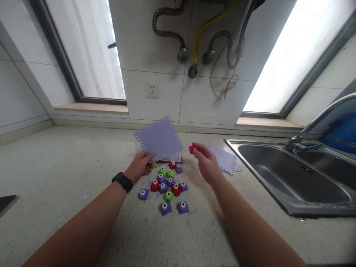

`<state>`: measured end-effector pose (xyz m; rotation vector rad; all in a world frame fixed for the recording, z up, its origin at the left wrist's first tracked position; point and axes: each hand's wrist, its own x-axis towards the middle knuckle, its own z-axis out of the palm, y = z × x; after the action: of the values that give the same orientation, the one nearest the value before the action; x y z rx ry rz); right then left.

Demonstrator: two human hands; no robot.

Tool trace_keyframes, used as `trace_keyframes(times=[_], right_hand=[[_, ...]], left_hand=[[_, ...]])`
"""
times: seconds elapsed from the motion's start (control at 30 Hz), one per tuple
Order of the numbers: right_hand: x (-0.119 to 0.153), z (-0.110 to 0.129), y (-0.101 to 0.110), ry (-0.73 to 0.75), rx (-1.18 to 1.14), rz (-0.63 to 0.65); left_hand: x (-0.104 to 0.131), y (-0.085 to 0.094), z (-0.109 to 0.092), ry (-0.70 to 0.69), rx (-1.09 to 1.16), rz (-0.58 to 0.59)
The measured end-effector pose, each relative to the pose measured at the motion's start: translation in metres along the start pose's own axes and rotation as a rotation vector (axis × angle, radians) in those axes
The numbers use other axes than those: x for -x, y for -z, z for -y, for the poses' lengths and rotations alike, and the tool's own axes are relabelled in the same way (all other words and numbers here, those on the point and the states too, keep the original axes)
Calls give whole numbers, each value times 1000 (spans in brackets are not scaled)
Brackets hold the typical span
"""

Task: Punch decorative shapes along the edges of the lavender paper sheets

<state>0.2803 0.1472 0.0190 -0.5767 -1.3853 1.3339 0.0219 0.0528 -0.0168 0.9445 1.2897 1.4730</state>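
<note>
My left hand [142,164] pinches the lower corner of a purple sheet of paper [160,139], which is tilted up above the counter. Small punched holes run along the sheet's edges. To the right of the paper and apart from it, my right hand [206,160] holds a small red craft punch [192,149] between thumb and fingers. Below and between my hands lie several craft punches in purple, green and red, among them a green punch [168,195], a red punch [176,190] and a purple punch [165,208]. Tiny purple paper cut-outs [192,212] are scattered around them.
Several punched purple sheets [222,159] lie right of my right hand, beside the steel sink [289,178] with its faucet [311,126]. More paper [175,157] sits behind the raised sheet. A dark flat object [7,203] is at the left edge of the speckled counter [69,167].
</note>
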Motion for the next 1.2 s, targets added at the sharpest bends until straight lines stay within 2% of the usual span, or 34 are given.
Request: trace_keyframes(times=[0.17,0.5,0.63,0.77,1.0,1.2], right_hand=[[-2,7,-1,-67,-190,-89],[1,11,-2,-125,-285,-74],[2,8,-2,-104,-206,-25],[5,5,-1,14,-12,18],[13,13,1,461,436,28],[14,15,3,549,533,-4]], left_hand=[[0,2,2,16,16,12],[-2,5,6,32,35,27],[-2,4,6,28,34,31],[-2,4,5,21,31,39],[-3,5,7,3,35,43],[-5,6,7,4,48,28]])
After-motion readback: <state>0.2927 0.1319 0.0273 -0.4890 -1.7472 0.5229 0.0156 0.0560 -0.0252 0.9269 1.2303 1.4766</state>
